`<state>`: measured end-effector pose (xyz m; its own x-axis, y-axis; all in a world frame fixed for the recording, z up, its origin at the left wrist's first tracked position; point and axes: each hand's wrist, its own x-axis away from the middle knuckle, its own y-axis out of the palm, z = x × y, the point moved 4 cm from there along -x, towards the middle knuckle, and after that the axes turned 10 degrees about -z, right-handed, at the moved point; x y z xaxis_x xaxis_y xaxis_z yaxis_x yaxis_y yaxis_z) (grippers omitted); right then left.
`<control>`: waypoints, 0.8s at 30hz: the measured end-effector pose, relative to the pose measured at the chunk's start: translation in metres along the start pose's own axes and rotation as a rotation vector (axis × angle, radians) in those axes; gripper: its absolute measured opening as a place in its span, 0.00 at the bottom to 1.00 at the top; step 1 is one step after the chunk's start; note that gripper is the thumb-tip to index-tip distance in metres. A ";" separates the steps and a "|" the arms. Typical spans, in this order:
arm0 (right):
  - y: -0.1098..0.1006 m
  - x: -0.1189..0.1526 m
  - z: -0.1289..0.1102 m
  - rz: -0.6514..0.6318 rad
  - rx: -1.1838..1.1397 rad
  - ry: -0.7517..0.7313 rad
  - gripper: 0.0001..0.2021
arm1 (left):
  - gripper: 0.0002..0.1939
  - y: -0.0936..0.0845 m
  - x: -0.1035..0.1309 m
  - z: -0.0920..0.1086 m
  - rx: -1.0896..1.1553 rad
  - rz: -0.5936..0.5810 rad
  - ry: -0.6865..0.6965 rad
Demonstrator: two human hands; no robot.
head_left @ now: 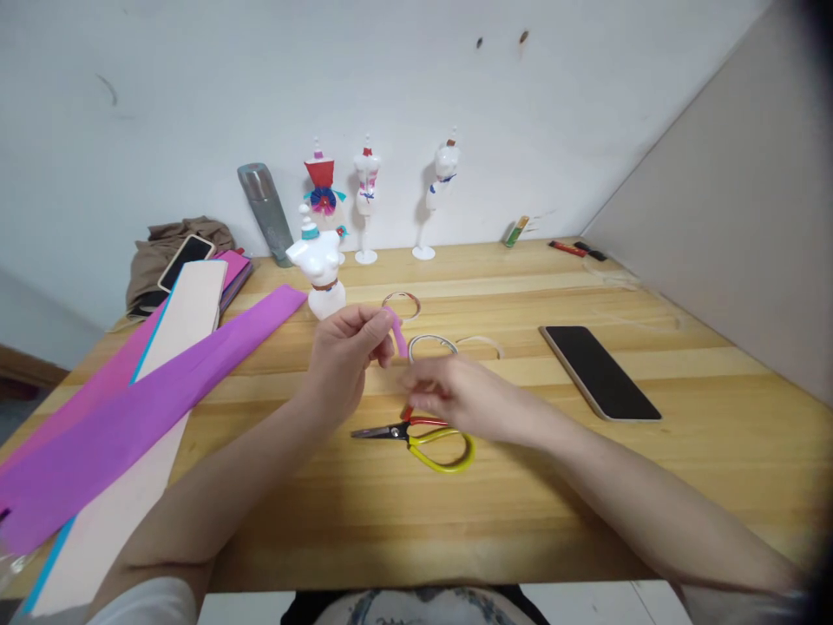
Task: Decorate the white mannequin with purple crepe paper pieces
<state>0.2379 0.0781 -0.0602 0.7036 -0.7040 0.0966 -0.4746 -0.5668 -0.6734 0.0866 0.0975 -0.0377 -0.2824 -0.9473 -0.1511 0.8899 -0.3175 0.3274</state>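
Observation:
Between thumb and fingers my left hand (pixel 355 347) pinches a small purple strip (pixel 397 332), which hangs down on the right of the fingertips. My right hand (pixel 459 391) is close by on the right, a little lower, its fingers curled and blurred by motion; whether they hold anything I cannot make out. Beneath it on the table lies a pair of scissors (pixel 416 438) with one red and one yellow handle, blades pointing left. Just behind my left hand stands a white mannequin bust (pixel 318 260) with a teal neck band and a brown waist band.
Purple paper sheets (pixel 214 369) and a pale sheet (pixel 188 317) cover the left. Tape rings (pixel 433 338) lie behind my hands. A phone (pixel 602 373) is on the right. Along the wall stand a grey flask (pixel 265 213), several mannequins (pixel 367 187) and a glue stick (pixel 517 231).

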 end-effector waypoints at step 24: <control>-0.019 -0.042 -0.014 0.526 -0.789 -0.201 0.20 | 0.13 -0.004 -0.003 -0.003 0.043 0.074 0.083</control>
<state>0.2097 0.1123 -0.0415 0.3429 -0.9046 -0.2531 -0.9213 -0.3765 0.0975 0.0854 0.1019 -0.0417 -0.1840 -0.9621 -0.2015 0.8905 -0.2499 0.3802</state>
